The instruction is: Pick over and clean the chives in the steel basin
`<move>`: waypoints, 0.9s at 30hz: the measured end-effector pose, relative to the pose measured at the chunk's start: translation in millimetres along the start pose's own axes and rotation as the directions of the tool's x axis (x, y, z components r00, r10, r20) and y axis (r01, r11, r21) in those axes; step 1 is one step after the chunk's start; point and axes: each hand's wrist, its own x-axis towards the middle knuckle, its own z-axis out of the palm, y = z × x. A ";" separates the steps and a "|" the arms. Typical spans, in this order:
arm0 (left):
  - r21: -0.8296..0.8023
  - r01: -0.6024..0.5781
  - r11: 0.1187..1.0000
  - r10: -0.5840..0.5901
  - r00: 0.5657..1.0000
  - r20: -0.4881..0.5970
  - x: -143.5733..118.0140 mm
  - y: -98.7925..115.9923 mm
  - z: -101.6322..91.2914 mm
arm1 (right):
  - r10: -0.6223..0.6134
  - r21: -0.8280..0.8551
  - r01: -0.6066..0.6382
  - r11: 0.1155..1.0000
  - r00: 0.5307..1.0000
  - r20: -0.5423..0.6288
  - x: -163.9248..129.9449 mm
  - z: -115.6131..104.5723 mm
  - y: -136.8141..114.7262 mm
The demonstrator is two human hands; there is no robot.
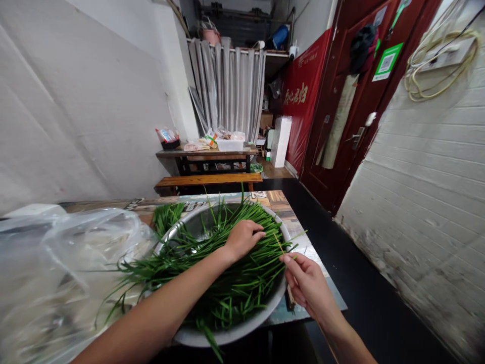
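Note:
A wide metal basin (242,331) sits on the table in front of me, heaped with long green chives (235,275). My left hand (242,237) lies palm down on the chives near the basin's far right side, its fingers curled among the blades. Beside the basin's right rim, my right hand (306,283) pinches a thin yellowish chive stalk (279,244) between thumb and fingertips. A smaller bunch of chives (166,216) lies outside the basin at its far left.
A crumpled clear plastic bag (56,273) covers the table's left part. The table edge (333,296) is just right of my right hand, with a dark floor aisle beyond. A wooden bench (208,179) and a cluttered table (206,151) stand farther back. A red door (352,101) is at right.

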 end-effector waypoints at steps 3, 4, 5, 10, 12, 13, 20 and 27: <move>0.025 -0.004 1.000 0.005 1.000 -0.003 1.1 -7.0 16.1 | 0.014 -0.017 -0.014 1.000 1.000 0.001 1.7 1.6 -2.6; 0.021 0.003 1.000 -0.003 1.000 -0.012 1.0 -6.8 19.5 | 0.016 -0.022 -0.016 1.000 1.000 0.002 2.0 1.9 -3.2; 0.010 0.022 1.000 -0.022 0.999 -0.026 1.0 -5.7 21.5 | 0.018 -0.026 -0.018 1.000 1.000 0.003 2.3 2.0 -3.6; -0.232 0.159 0.960 -0.179 0.981 -0.071 4.7 8.7 15.9 | 0.004 -0.033 -0.004 0.999 1.000 0.012 2.3 -0.3 -4.4; -0.375 0.222 0.900 -0.255 0.966 -0.040 6.3 14.5 12.5 | -0.009 -0.028 0.009 1.000 1.000 0.019 2.4 -1.3 -4.1; -0.430 0.253 0.867 -0.287 0.958 -0.017 6.8 16.4 11.4 | -0.014 -0.023 0.014 1.000 1.000 0.023 2.6 -1.7 -3.9; -0.295 0.163 0.942 -0.192 0.979 -0.071 4.0 11.6 5.4 | -0.030 -0.012 0.030 0.999 0.999 0.024 4.3 -3.3 -6.9; -0.134 0.046 0.990 -0.066 0.986 -0.152 3.0 11.7 3.7 | -0.039 -0.015 0.040 0.999 0.999 0.028 7.0 -1.6 -6.5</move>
